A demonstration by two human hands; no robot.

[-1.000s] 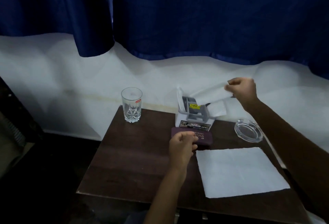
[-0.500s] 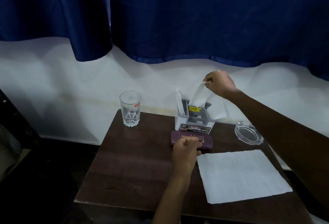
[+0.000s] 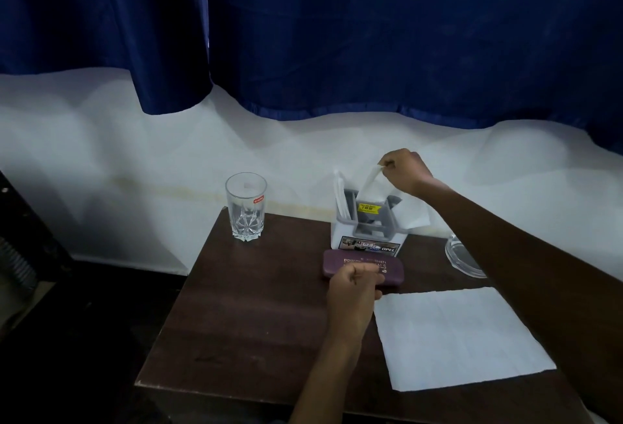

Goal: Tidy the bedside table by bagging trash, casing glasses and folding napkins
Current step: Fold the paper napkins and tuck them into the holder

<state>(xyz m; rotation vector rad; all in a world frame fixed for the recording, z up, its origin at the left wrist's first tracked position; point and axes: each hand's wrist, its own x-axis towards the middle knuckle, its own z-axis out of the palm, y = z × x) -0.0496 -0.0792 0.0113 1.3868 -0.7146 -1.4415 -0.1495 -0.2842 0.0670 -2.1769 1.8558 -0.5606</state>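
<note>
My right hand (image 3: 406,170) pinches the top of a folded white napkin (image 3: 369,184) that stands in the grey and white holder (image 3: 367,231) at the back of the dark wooden table (image 3: 256,315). More napkins stick out of the holder's left and right sides. A purple glasses case (image 3: 344,263) lies shut just in front of the holder. Over the case's near edge sits my left hand (image 3: 354,288), fingers curled, holding nothing I can see. An unfolded white napkin (image 3: 462,336) lies flat on the right of the table.
A clear drinking glass (image 3: 246,211) stands at the table's back left corner. A glass ashtray (image 3: 463,256) sits at the back right, partly behind my right forearm. White wall and blue curtains are behind; the floor to the left is dark.
My right hand carried the folded napkin left and down from above the holder and now has its lower end inside the holder. My left hand stayed by the case.
</note>
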